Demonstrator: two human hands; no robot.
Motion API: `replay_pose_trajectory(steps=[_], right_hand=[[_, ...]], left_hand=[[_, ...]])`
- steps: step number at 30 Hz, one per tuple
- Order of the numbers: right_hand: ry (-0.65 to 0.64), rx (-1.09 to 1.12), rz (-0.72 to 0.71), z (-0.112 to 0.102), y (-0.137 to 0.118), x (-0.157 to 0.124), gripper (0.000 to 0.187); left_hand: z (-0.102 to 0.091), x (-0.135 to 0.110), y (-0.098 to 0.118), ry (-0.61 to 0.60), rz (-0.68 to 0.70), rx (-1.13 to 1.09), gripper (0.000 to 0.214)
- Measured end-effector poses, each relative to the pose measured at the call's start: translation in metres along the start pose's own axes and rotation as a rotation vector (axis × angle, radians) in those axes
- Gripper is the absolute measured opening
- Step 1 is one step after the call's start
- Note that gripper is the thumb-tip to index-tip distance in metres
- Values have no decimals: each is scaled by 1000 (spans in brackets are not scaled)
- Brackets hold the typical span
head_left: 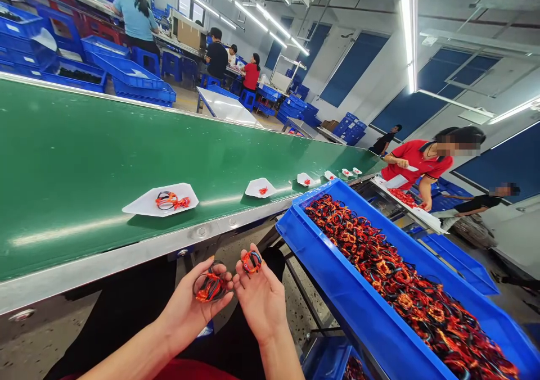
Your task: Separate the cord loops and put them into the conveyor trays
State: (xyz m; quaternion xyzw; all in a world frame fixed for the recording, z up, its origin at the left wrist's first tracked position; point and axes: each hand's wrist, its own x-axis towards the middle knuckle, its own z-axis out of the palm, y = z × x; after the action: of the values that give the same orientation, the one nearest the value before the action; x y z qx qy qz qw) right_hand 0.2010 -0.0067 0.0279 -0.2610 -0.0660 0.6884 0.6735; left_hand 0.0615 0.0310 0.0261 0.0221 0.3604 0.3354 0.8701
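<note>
My left hand is palm up below the belt's edge, fingers curled round a small bundle of red, orange and black bands. Right beside it my right hand pinches one red and blue band between its fingertips. The two hands touch at the thumbs. Just above them on the green conveyor belt lies a white tray holding a few of the same bands. To my right stands a long blue bin heaped with several such bands.
More white trays with red bands run down the belt to the right. A person in a red shirt works at the belt's far end. Blue crates and other workers are behind the belt. A metal rail edges the belt.
</note>
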Motion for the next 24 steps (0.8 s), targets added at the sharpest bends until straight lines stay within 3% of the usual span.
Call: replay_pose_trajectory(steps=[11, 16, 19, 22, 24], right_hand=[[33, 32, 61, 1, 2, 7, 29], [87, -136, 30, 9, 2, 13, 28], [78, -518, -228, 26, -9, 35, 31], [22, -1041, -622, 48, -28, 79, 33], [5, -1331, -798, 61, -41, 111, 33]], left_hand=[[0, 0, 6, 4, 27, -61, 15], [2, -3, 10, -12, 47, -73, 16], [4, -7, 14, -27, 46, -83, 16], [6, -10, 18, -38, 59, -97, 15], [6, -12, 20, -40, 72, -100, 15]])
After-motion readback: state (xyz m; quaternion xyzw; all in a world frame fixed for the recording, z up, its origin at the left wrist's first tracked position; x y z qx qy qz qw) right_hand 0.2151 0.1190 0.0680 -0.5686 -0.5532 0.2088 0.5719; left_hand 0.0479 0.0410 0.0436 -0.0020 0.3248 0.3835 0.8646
